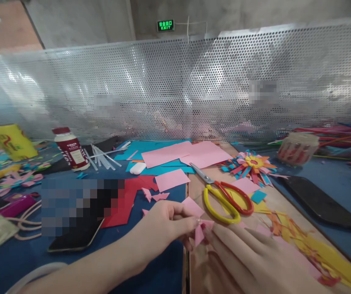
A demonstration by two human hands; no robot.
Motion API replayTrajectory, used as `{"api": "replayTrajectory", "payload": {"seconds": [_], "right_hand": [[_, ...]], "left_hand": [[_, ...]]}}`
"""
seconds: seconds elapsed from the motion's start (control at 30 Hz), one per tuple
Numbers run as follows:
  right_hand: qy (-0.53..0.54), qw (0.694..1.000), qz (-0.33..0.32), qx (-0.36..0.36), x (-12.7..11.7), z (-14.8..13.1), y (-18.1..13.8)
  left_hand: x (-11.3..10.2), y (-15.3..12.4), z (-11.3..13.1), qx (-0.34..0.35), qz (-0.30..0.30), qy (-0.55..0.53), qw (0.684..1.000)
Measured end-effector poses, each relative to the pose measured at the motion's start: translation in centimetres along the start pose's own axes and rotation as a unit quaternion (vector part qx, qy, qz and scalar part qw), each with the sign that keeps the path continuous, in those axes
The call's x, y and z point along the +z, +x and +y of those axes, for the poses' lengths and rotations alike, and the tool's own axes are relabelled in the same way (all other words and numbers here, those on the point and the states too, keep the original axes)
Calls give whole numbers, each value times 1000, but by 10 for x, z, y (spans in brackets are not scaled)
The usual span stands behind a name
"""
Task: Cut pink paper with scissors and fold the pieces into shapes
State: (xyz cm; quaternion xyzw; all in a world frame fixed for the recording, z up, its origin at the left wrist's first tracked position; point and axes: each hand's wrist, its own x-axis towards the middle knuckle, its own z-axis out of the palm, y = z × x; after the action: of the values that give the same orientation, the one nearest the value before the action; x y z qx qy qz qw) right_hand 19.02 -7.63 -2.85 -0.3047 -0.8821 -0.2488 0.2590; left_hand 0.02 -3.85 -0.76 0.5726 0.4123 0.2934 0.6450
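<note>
Low in the middle, my left hand (172, 224) pinches a small folded piece of pink paper (199, 236) between thumb and fingers. My right hand (249, 257) meets it from the right, its fingers pressed together and their tips at the paper's edge; its thumb is hidden. Just beyond the hands lie scissors (224, 200) with one yellow and one red handle loop, blades pointing away to the left. Small pink paper scraps (155, 196) and a pink paper rectangle (172, 180) lie beyond my left hand.
Pink sheets (206, 154) overlap blue paper at the back, near a white earbud case (138, 168). A paper flower (252, 163) and black phone (322, 200) lie right. Another phone (80, 228), red paper (122, 204) and bottle (71, 149) are left. A perforated metal screen (163, 90) stands behind.
</note>
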Motion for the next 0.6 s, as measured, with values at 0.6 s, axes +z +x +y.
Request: {"api": "replayTrajectory", "payload": {"seconds": [0.6], "right_hand": [[461, 787, -194, 361, 1, 11, 16]], "left_hand": [[4, -6, 1, 13, -35, 80, 996]]}}
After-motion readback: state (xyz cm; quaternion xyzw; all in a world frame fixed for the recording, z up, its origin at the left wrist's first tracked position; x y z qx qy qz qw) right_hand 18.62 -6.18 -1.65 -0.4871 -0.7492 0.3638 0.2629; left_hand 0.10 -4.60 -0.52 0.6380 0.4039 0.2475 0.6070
